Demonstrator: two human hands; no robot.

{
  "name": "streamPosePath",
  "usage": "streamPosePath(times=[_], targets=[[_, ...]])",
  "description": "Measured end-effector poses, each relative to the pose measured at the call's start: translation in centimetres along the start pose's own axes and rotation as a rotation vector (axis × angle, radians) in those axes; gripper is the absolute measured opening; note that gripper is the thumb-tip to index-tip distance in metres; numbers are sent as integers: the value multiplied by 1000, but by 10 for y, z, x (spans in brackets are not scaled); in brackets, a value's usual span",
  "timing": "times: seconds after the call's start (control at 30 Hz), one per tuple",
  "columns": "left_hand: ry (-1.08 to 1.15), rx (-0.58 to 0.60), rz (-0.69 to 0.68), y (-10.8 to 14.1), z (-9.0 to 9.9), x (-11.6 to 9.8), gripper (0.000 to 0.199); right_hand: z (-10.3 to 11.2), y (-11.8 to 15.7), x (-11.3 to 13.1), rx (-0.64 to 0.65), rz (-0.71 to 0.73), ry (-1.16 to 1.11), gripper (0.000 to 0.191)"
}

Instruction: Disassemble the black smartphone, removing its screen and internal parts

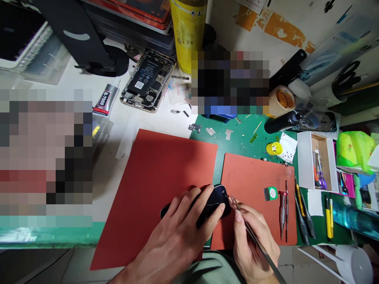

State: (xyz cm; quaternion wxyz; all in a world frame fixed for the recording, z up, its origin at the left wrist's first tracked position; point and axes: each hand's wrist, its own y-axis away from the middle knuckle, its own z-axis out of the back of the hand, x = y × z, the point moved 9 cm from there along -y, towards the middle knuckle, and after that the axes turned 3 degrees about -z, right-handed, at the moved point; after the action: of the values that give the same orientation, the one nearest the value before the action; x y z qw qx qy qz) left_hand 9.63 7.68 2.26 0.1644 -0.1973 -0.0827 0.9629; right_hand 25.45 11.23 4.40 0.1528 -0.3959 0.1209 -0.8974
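Observation:
A dark-screened smartphone [219,194] lies at a slant near the bench's front edge, where the two red mats come close together. My left hand [180,223] rests over it from the left, fingers spread across the glass and the thumb along its near side. Much of the phone is hidden beneath that hand. My right hand [265,232] pinches a pair of grey metal tweezers [272,267], their tips close to the phone's right end. Whether the tips touch it, I cannot tell.
A large red mat [166,157] and a smaller red mat [245,173] cover the front. An opened phone [145,79] shows its battery at the back, beside a B-7000 glue tube [106,98]. Screwdrivers [282,215], a small yellow cup [274,148] and a white box [304,161] stand right.

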Motion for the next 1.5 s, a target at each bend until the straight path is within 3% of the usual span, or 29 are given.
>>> streamPosePath(times=[0.23, 0.47, 1.07, 1.3, 1.5], targets=[[3, 12, 4, 0, 0, 0, 63, 5, 2, -5, -60, -81, -9, 17], [-24, 26, -4, 0, -2, -1, 70, 7, -2, -24, -72, -259, -200, 15], [-10, 53, -1, 0, -4, -1, 66, 2, -19, -34, -87, -384, -295, 2], [-22, 35, -6, 1, -2, -1, 66, -4, -15, -44, -2, -570, -427, 10], [-24, 31, 3, -1, -1, -1, 64, -3, -17, -40, 25, -568, -401, 10]])
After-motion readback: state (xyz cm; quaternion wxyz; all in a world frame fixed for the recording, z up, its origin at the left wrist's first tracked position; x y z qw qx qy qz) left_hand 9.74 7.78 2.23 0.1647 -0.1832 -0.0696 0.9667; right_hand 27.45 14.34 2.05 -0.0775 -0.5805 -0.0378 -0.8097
